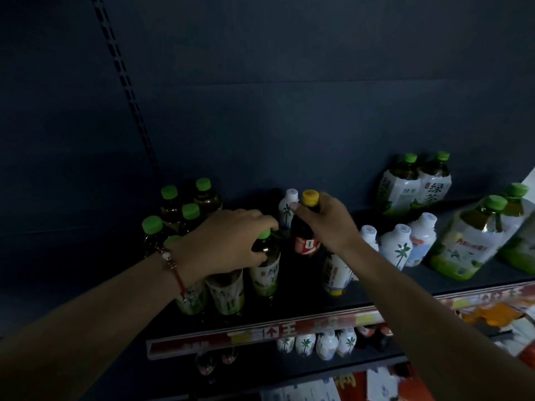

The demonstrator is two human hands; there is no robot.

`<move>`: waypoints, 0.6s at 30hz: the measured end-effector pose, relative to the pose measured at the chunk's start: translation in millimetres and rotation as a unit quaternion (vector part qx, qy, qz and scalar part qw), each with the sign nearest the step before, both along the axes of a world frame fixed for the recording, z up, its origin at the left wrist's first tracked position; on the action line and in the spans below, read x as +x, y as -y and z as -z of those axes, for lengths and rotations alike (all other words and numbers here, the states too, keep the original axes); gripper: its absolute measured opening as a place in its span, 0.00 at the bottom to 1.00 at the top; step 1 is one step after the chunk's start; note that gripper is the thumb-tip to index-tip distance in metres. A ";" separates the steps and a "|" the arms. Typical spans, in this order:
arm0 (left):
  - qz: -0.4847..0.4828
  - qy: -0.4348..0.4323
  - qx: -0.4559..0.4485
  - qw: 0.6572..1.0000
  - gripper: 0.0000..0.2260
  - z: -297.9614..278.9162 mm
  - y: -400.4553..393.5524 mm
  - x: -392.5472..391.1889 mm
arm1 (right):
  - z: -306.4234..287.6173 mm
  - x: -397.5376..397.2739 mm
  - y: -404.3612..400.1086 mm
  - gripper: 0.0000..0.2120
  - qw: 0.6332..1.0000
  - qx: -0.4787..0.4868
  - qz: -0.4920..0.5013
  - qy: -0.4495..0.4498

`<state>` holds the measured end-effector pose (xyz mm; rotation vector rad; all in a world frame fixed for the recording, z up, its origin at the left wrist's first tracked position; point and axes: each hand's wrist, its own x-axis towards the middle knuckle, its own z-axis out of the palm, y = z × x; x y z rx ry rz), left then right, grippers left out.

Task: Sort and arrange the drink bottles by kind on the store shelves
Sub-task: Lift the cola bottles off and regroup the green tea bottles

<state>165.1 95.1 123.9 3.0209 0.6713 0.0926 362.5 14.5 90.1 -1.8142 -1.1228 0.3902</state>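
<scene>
My left hand (228, 241) grips the neck of a green-capped green tea bottle (265, 270) standing at the front of the shelf. My right hand (327, 219) holds the neck of a dark bottle with a yellow cap and red label (305, 241), just right of the tea bottle. A cluster of green-capped tea bottles (179, 209) stands behind my left wrist. White coconut-palm bottles (395, 250) stand to the right, and one more white bottle (288, 208) stands behind the dark one. Another white bottle (335, 273) is partly hidden under my right wrist.
Large green tea bottles (414, 183) stand at the back right, bigger ones (474, 241) at the shelf's right end. The shelf edge (260, 332) carries a red price strip. Below it, a lower shelf holds white palm bottles (315, 344) and dark bottles (373, 334).
</scene>
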 end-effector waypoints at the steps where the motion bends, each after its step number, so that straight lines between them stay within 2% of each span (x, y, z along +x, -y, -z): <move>1: -0.008 -0.002 -0.016 1.000 0.26 -0.1 0.6 1.2 | -5.0 1.3 2.7 0.15 1.000 0.005 -0.007 0.003; 3: -0.022 0.021 -0.066 0.997 0.33 -4.7 5.5 3.9 | -20.3 2.7 11.2 0.15 0.999 0.023 -0.018 0.018; 5: -0.029 0.101 -0.143 0.984 0.39 -12.8 13.6 10.0 | -47.0 3.6 18.9 0.16 0.997 0.053 -0.024 0.059; 7: -0.019 0.195 -0.264 0.944 0.40 -22.6 23.9 21.4 | -88.4 -4.5 26.5 0.15 0.990 0.088 -0.059 0.096; 10: -0.021 0.308 -0.395 0.865 0.31 -32.9 34.8 43.4 | -141.9 -18.6 28.6 0.20 0.981 0.121 -0.128 0.081; 13: -0.036 0.409 -0.449 0.794 0.21 -39.8 39.9 59.2 | -167.3 -20.6 18.9 0.24 0.973 0.144 -0.179 -0.010; 16: -0.072 0.489 -0.515 0.700 0.14 -45.5 35.4 63.9 | -144.2 0.0 -12.9 0.27 0.953 0.148 -0.166 -0.207; 17: -0.090 0.510 -0.537 0.666 0.15 -46.3 31.6 62.0 | -122.5 9.7 -28.7 0.25 0.942 0.154 -0.137 -0.263; 18: -0.112 0.525 -0.555 0.635 0.17 -48.5 27.9 59.3 | -98.1 20.8 -45.3 0.20 0.942 0.156 -0.103 -0.280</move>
